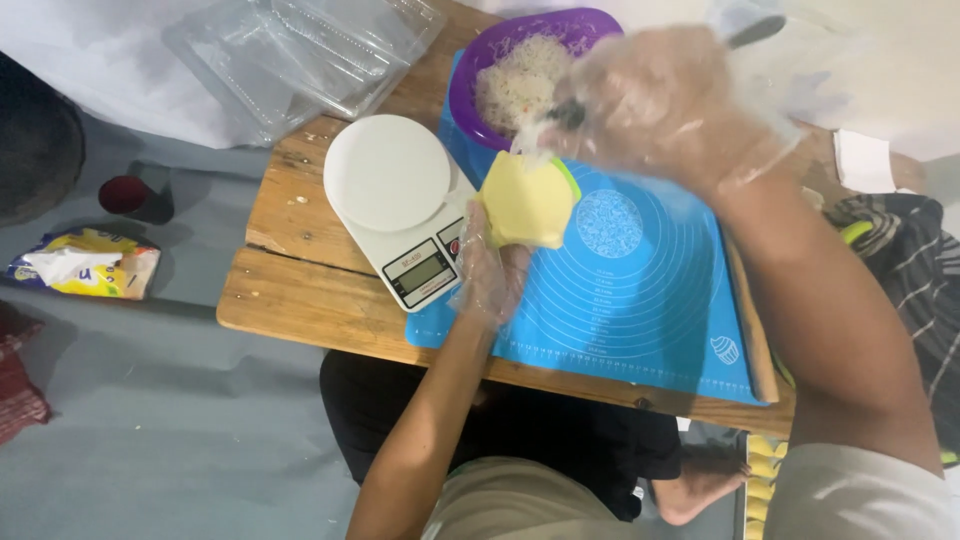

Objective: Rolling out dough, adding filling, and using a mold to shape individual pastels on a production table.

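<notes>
Filling step: our left hand (492, 268) gripped the yellow wrapper (525, 203); our right hand (655, 100), clamped on a utensil (570, 113), needed steady placement.

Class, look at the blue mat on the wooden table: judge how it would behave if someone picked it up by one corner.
The blue mat looks thin and lies flat along the table, so it would probably droop rather than stay stiff. It seems light for its area. The scale and purple bowl appear to rest on its edge, so lifting might tip them.
</notes>
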